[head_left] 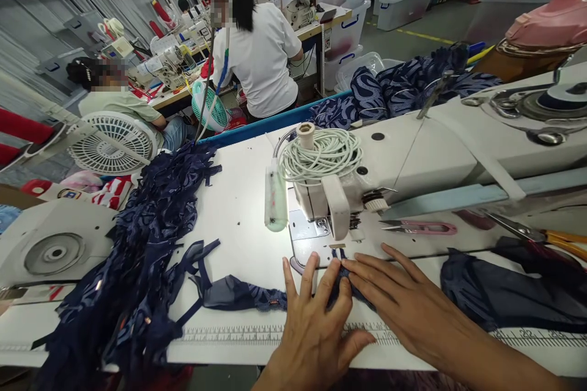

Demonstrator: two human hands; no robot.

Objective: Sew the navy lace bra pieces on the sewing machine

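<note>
Both hands lie on a strip of navy sheer fabric in front of the sewing machine. My left hand is spread, its fingertips pressing on the cloth close to the needle plate. Beside it, my right hand rests flat with its fingers stretched out, touching the same fabric. A short end of the fabric points toward the presser foot area, partly hidden behind the machine head. Left of my hands, the strip trails out across the white table to thin straps.
A heap of navy pieces hangs over the table's left side. Thread snips and orange-handled scissors lie right of the needle area, near more navy fabric. A ruler tape runs along the front edge. Two people sit at machines beyond.
</note>
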